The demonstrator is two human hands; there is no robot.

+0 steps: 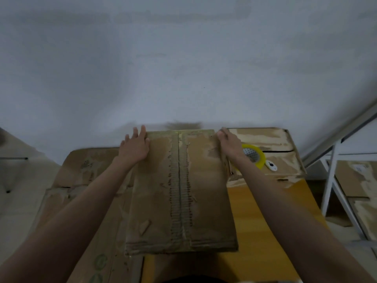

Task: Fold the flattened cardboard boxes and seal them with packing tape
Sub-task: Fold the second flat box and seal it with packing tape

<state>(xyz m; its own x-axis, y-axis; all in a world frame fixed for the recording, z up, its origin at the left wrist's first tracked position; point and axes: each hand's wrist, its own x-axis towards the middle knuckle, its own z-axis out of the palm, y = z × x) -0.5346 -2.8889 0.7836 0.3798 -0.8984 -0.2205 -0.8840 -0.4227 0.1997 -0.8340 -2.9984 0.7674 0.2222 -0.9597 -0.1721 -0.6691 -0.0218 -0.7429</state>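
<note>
A folded-up brown cardboard box [181, 193] stands in front of me on the yellow table [251, 221], its two top flaps meeting at a torn middle seam. My left hand [135, 147] lies flat with straight fingers on the box's far left corner. My right hand [228, 142] holds the far right edge, fingers curled over it. A roll of yellowish packing tape [254, 155] sits just right of that hand, on another box.
A second box [271, 148] with torn patches stands at the back right, a small white round object [271, 166] on it. Flattened cardboard [85, 180] lies to the left. A white metal rack [334, 180] with more cardboard stands at the right. A grey wall is ahead.
</note>
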